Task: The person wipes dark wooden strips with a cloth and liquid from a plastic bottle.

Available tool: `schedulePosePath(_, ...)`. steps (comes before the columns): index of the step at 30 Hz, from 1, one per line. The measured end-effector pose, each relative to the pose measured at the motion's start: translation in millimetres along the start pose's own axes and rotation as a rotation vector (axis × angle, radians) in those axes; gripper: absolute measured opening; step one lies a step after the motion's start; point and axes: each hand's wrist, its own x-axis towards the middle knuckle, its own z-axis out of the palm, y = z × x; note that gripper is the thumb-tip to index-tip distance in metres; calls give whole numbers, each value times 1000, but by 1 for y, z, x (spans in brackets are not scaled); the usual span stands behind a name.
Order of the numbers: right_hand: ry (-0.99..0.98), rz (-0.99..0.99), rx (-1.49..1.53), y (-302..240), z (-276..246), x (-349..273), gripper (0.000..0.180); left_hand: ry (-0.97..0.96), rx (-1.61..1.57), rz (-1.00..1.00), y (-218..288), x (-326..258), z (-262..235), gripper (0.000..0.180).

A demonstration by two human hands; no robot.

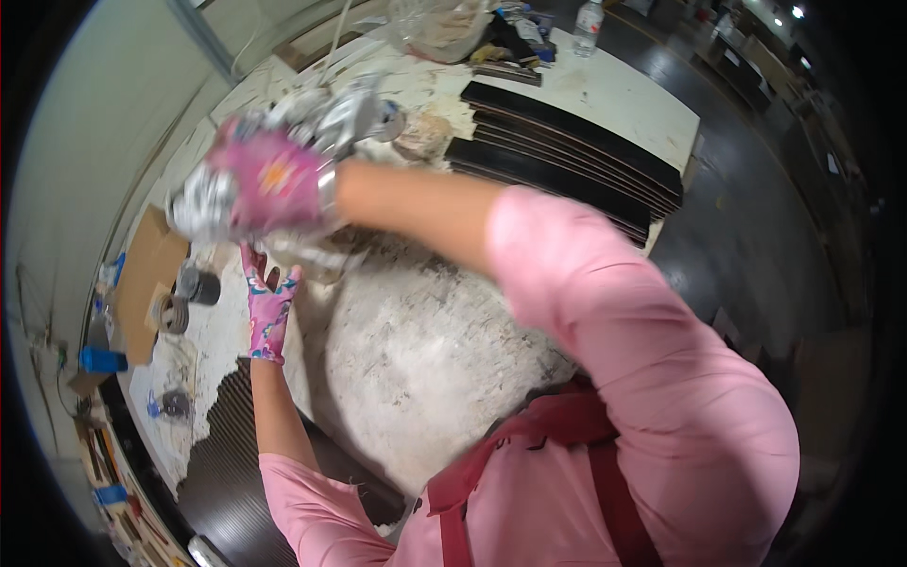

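My right hand [279, 181], in a pink patterned glove, reaches across to the upper left, smeared by motion. Its fingers close round a shiny, silvery, crumpled-looking thing [200, 200], which blurs too much for me to name. More silvery material [351, 115] shows beyond that hand. Just below it, my left hand [268, 307] is raised in a pink flowered glove. Its thumb and fingers stand apart, with nothing visible between them, and the fingertips come close under the silvery thing.
Long dark boards [567, 142] lie stacked at the back right of the pale, stained worktable [425, 350]. A ribbed dark sheet [236, 463] is at the lower left. Cardboard [151, 274], a dark cup [200, 285] and a tape roll [173, 314] sit left; a bottle [588, 26] stands far back.
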Motion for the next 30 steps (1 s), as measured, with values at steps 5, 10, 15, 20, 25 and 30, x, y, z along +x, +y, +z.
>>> schedulePosePath(5, -21, 73, 92, 33, 104, -23, 68, -94, 315, 178, -143, 52, 44, 16)
schedulePosePath(10, 71, 69, 89, 16, 82, -65, 81, -28, 411, 40, -115, 28, 57, 31)
schedulePosePath(15, 38, 217, 255, 10, 57, -95, 73, 113, 491, 60, -77, 7, 63, 61)
schedulePosePath(20, 290, 1087, 1474, 19, 4, -148, 46, -37, 116, 45, 102, -37, 32, 80)
schedulePosePath(25, 366, 791, 1896, 5, 49, -201, 32, -117, 823, 192, 143, -75, -23, 89)
schedulePosePath(30, 116, 1112, 1781, 2, 37, -234, 25, -295, 1059, 380, 196, -85, -23, 93)
